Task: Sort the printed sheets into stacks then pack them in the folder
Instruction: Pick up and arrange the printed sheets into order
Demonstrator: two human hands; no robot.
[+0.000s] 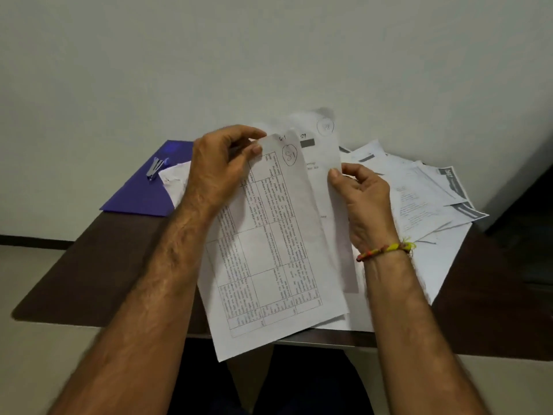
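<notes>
While left hand (220, 172) pinches table-printed sheet (269, 250) top edge, right hand (363, 199) pinches rear sheet (321, 163) edge.

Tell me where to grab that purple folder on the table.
Probably the purple folder is best taken by its near left edge, which reaches the table edge and lies bare. Come from the left: a staple remover sits on top and loose sheets overlap its right side.

A printed sheet with a table (269, 244) (hand-marked "S1" in a circle at its top) is held up, tilted, over the bench edge. More white sheets (323, 163) stand fanned just behind it. A loose pile of printed sheets (419, 199) sprawls at right. The purple folder (143, 190) lies flat and closed at left.
</notes>
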